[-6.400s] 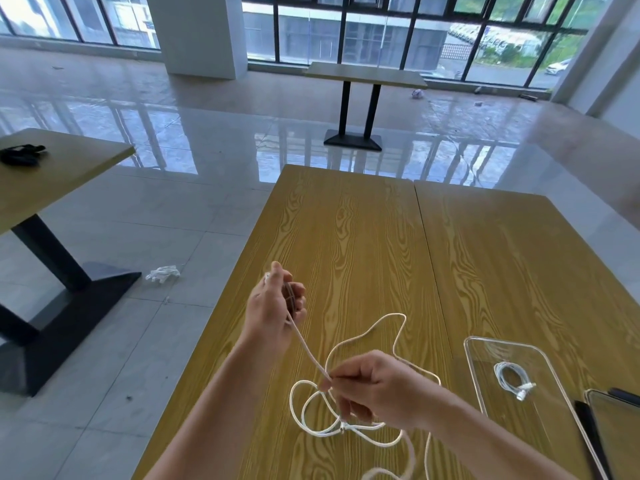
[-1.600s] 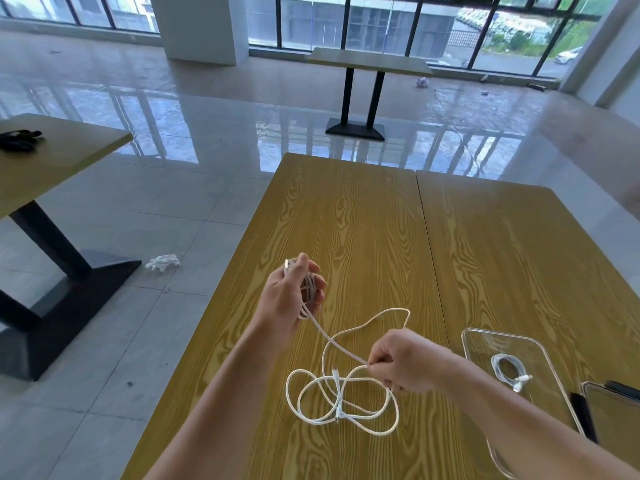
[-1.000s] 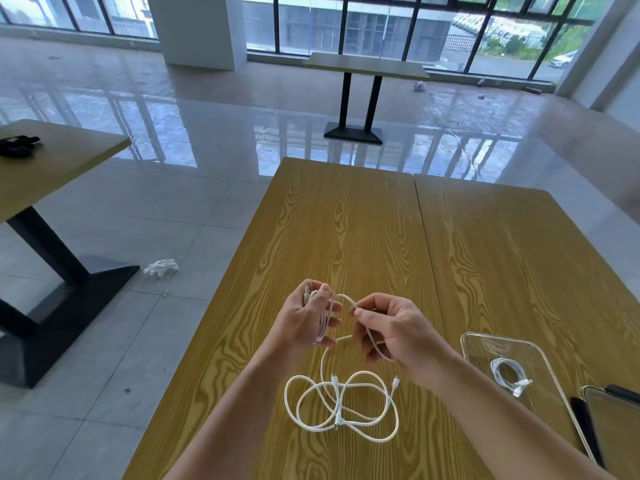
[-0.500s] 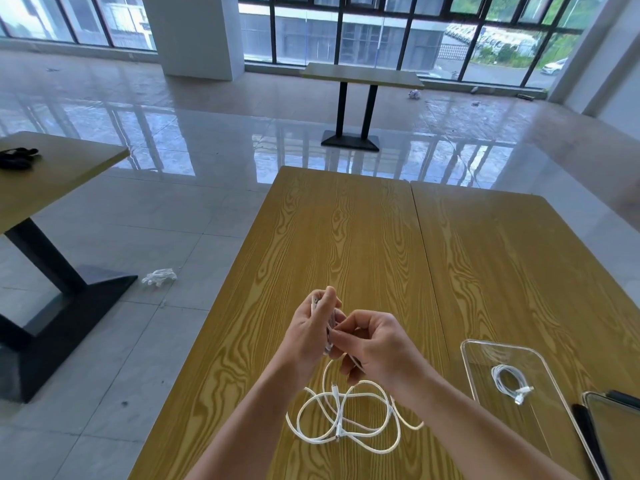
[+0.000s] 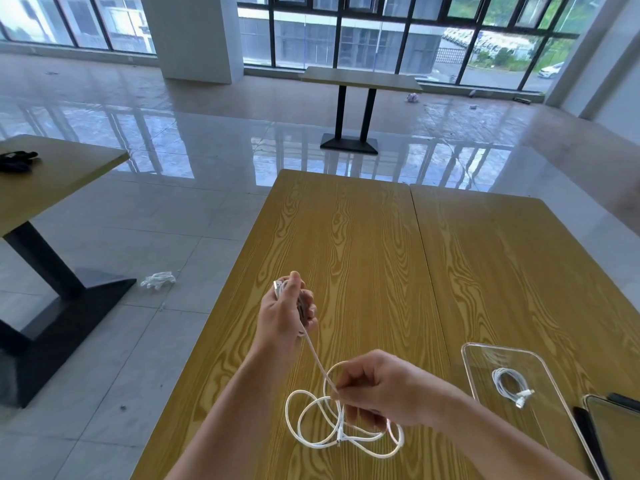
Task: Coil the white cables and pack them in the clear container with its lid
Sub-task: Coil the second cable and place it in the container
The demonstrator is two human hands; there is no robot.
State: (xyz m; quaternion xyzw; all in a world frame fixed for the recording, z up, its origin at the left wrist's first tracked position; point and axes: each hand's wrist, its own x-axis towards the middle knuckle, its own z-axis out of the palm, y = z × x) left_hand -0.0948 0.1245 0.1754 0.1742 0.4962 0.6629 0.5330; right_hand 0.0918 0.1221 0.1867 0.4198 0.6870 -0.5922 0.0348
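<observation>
A wooden table with yellow grain fills the foreground, and a second wooden table is butted against its right edge. At the lower right corner lie a dark flat device and a black strip just beside it. To the left stands a side table on a black base, a black object near its left edge. Crumpled white litter lies on the glossy tiled floor. A far table stands before the windows, near a white pillar.

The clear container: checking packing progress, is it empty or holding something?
Holding something: one coiled white cable lies inside the clear container, which is uncovered.
</observation>
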